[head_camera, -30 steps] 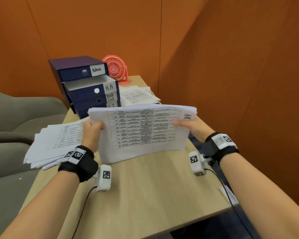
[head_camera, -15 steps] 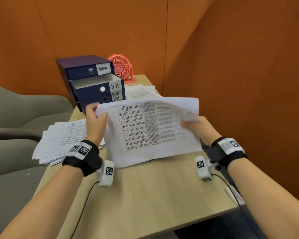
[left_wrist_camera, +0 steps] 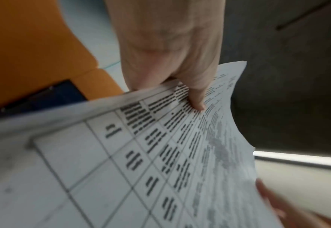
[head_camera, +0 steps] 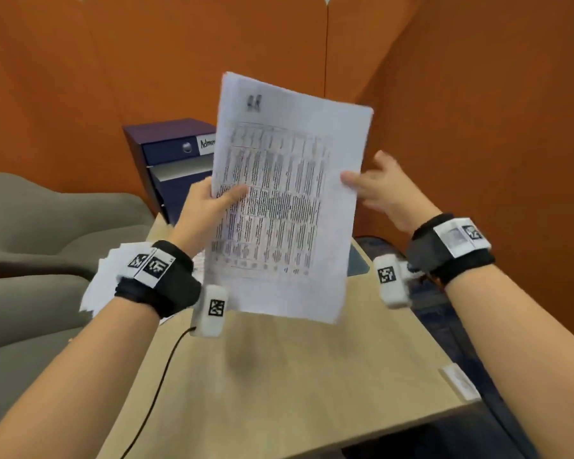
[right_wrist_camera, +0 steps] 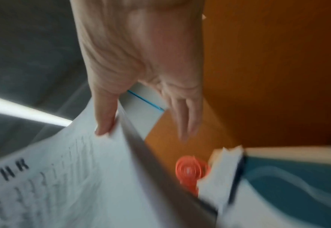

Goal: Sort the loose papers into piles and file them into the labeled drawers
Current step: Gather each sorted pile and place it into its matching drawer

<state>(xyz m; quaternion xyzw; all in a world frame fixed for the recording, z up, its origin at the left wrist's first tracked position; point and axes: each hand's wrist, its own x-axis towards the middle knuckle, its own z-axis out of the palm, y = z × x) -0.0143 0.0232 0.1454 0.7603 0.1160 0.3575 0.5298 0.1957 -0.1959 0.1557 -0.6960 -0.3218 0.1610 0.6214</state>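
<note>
Paperwork was up in the air in the head view: the HR sheaf (head_camera: 285, 200) stood upright over the table (head_camera: 305, 376), the left hand (head_camera: 206, 207) pinching its nine-o'clock edge, thumb on the printed face. The right hand (head_camera: 385, 190) sat at three o'clock with fingers spread, thumb just at the edge, blurred. Behind, at eleven o'clock, the drawer unit (head_camera: 173, 160) showed its "Admin" label and the drawer below pulled out, ready by my reckoning. Another pile (head_camera: 113, 279) waited at eight o'clock, so filing looked far from over.

Left wrist view: thumb over, fingers under, the left hand gripped the sheets firmly.

Right wrist view: "HR" read plainly on top; the right thumb lay flat on the page, the fingers (right_wrist_camera: 186, 114) loose and apart from it. A pink fan (right_wrist_camera: 192, 171) stood at five o'clock beside more papers (right_wrist_camera: 219, 168).
</note>
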